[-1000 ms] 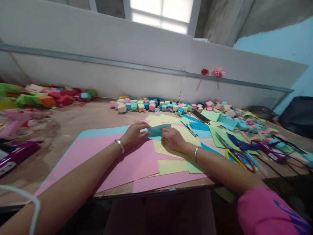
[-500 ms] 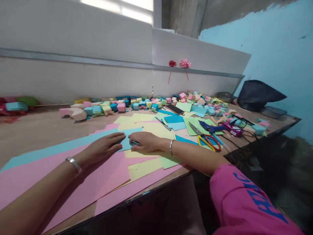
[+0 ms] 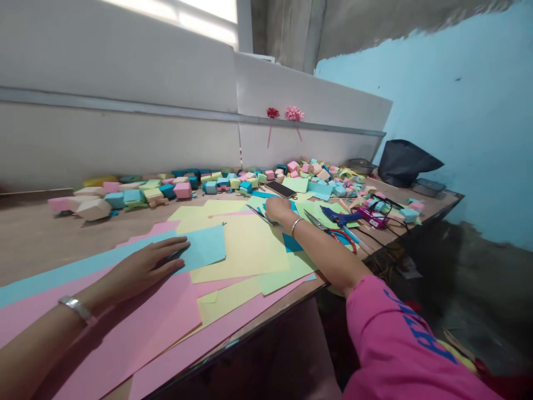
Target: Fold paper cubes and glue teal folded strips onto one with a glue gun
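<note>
My left hand [image 3: 152, 266] lies flat with its fingers stretched out on a light blue sheet of paper [image 3: 206, 244], which rests across pink and yellow sheets. Farther off, my right hand [image 3: 280, 211] is bent down over blue paper [image 3: 293, 243]; its fingers are hidden, so I cannot see whether it holds anything. Just left of it lies a thin, pointed silvery tool [image 3: 259, 213]. Scissors [image 3: 343, 238] with a red handle lie right of my right wrist.
Folded paper cubes [image 3: 182, 190] line the table's back. A phone [image 3: 281, 189] lies behind my right hand. To the right are a blue glue gun [image 3: 337, 215], a purple device [image 3: 373, 218] with cords, and a dark bag [image 3: 406, 162]. Large pink paper [image 3: 137, 328] reaches the front edge.
The view has swung right. Both hands were on the small light blue paper, which was lifted and then laid flat. My right hand has left it and moved right to the blue paper.
</note>
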A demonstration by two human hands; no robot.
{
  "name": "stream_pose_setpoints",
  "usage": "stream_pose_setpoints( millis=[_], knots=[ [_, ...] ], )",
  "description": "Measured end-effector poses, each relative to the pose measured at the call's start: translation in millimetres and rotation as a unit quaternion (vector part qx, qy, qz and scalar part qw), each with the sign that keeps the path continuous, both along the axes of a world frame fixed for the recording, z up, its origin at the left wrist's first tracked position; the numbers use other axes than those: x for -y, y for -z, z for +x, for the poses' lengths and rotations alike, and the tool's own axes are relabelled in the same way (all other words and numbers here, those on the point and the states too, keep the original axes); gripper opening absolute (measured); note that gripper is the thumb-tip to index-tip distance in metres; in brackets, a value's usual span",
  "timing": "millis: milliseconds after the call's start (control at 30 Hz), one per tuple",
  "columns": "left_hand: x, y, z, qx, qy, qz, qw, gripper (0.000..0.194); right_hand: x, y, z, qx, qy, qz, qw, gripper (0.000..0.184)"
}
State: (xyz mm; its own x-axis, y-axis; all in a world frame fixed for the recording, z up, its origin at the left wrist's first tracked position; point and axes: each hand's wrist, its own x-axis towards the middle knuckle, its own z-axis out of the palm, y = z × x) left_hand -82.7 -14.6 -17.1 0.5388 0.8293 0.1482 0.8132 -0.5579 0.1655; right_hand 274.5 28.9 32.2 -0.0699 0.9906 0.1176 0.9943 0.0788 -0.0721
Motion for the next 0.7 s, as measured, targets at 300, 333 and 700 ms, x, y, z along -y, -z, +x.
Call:
stream_pose_setpoints(
  millis=[300, 333, 700],
  knots=[
    [-5.2, 4.5, -3.4, -0.003, -0.003, -0.010, 1.000, 0.077, -10.1, -18.8, 24.3, -0.046, 0.084, 0.041, 0.995, 0.022],
    [-5.5, 5.0, -4.0, -0.006, -0.002, -0.010, 1.000, 0.075, -11.1, -26.2, 34.4, -0.061, 0.094, 0.062, 0.992, 0.026],
    [-5.2, 6.4, -2.8, 0.009, -0.005, -0.018, 1.000, 0.072, -35.5, -46.9, 121.6, -0.267, 0.089, 0.089, 0.955, 0.017]
  ],
)
